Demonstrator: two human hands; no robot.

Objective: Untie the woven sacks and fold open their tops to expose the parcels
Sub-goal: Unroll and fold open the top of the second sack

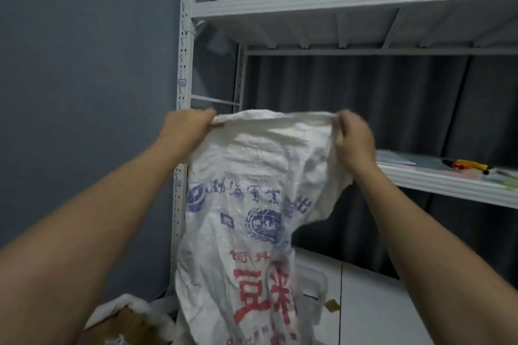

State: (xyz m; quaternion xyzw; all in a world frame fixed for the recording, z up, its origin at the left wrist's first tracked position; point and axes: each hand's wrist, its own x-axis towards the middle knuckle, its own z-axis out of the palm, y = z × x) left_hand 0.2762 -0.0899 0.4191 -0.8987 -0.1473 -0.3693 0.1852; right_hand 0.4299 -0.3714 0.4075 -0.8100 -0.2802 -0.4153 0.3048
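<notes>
At the centre of the frame a white woven sack (246, 204) hangs upright. The left hand (186, 124) and right hand (353, 140) each pinch an upper corner. Blue Chinese characters and globe emblems, blurred, sit above large red characters. A grey metal shelf (350, 0) stands behind.

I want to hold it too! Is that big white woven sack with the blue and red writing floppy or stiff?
Probably floppy: the white woven sack hangs crumpled and sagging between the left hand and right hand. It looks light too, since both hands hold it up by pinching only its top edge.
</notes>
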